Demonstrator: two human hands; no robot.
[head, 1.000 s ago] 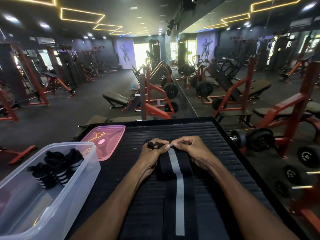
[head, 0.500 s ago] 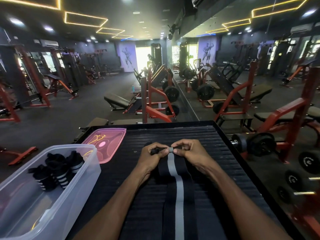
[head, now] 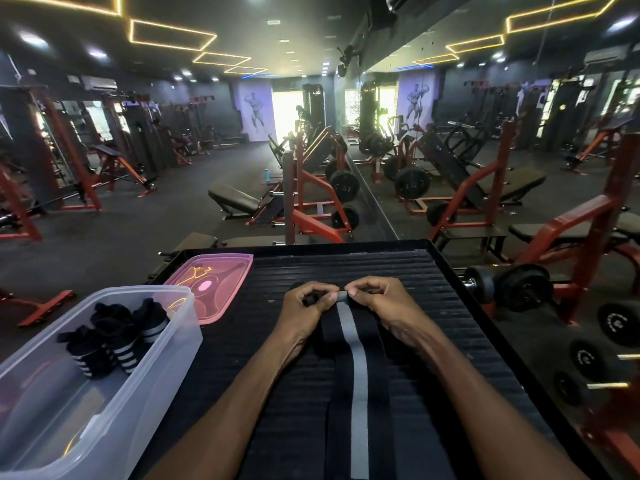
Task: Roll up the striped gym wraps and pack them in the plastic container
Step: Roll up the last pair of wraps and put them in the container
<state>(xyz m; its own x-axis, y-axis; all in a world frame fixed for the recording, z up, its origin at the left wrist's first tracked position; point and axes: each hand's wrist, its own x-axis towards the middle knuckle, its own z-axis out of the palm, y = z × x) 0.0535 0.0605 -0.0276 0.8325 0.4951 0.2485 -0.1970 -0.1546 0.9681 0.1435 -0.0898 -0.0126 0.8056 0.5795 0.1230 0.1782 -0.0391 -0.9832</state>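
Black striped wrap (head: 353,358) stays pinched by left hand (head: 306,304) and right hand (head: 379,303).

Both hands (head: 308,306) (head: 379,303) curled, fingertips pinching

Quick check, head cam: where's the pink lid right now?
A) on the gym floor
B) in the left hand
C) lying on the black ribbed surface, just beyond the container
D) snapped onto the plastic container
C: the pink lid lies flat on the black ribbed surface behind the open plastic container, while both hands pinch the far end of the striped wrap.
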